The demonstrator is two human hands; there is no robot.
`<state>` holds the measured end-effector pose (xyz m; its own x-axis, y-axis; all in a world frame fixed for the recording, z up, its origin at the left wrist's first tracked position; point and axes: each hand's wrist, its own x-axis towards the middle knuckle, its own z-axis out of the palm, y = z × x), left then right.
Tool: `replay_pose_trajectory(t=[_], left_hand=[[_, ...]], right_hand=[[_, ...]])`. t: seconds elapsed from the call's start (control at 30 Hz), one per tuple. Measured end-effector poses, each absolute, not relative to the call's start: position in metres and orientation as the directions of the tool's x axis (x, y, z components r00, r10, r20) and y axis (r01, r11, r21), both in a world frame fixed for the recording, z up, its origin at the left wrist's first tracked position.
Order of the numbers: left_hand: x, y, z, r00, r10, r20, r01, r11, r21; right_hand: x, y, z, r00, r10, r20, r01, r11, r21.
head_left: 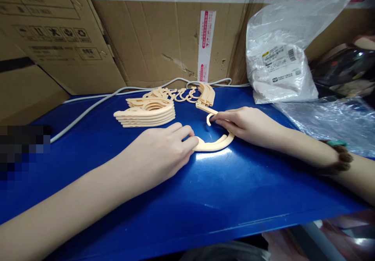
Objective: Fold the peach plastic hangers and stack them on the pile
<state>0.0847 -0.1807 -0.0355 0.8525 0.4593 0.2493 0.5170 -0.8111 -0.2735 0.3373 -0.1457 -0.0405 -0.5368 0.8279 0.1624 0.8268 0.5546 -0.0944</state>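
Hanger: one, cream, at the middle of the surface, between the hands.
Axis: roughly parallel to the near edge, right end slanting toward the far edge; bow bulges nearward.
Hook: by the right fingertips, its free tip turned toward the near edge.
Left hand: pinched on the hanger's left end.
Right hand: closed about its right end, apart from the left; exact grip hidden.
Stack: folded hangers, left of centre, toward the far edge.
Bag: clear plastic, far right corner.
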Motion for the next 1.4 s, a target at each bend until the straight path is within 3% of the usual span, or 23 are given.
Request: replay_pose_trajectory(t=[0.13, 0.3, 0.8, 1.07, 1.4], left_hand=[[0.084, -0.180, -0.036, 0.853, 0.451, 0.263, 0.514, -0.813, -0.272], [0.083, -0.178, -0.036, 0.855, 0.433, 0.285, 0.505, -0.818, -0.275], [0.084, -0.175, -0.033, 0.827, 0.478, 0.296, 0.553, -0.787, -0.274], [0.084, -0.173, -0.036, 0.838, 0.452, 0.305, 0.528, -0.812, -0.249], [0.084, -0.175, -0.038, 0.839, 0.448, 0.309, 0.541, -0.746, -0.389]], right_hand=[[0.338, -0.148, -0.039, -0.580, 0.791, 0.194, 0.802, 0.596, -0.033], [0.338, -0.150, -0.034, -0.656, 0.746, 0.119, 0.749, 0.662, -0.018], [0.332, -0.163, -0.026, -0.808, 0.588, 0.014, 0.580, 0.801, -0.150], [0.330, -0.166, -0.027, -0.808, 0.589, 0.025, 0.579, 0.800, -0.157], [0.327, -0.169, -0.027, -0.813, 0.581, 0.036, 0.565, 0.803, -0.190]])
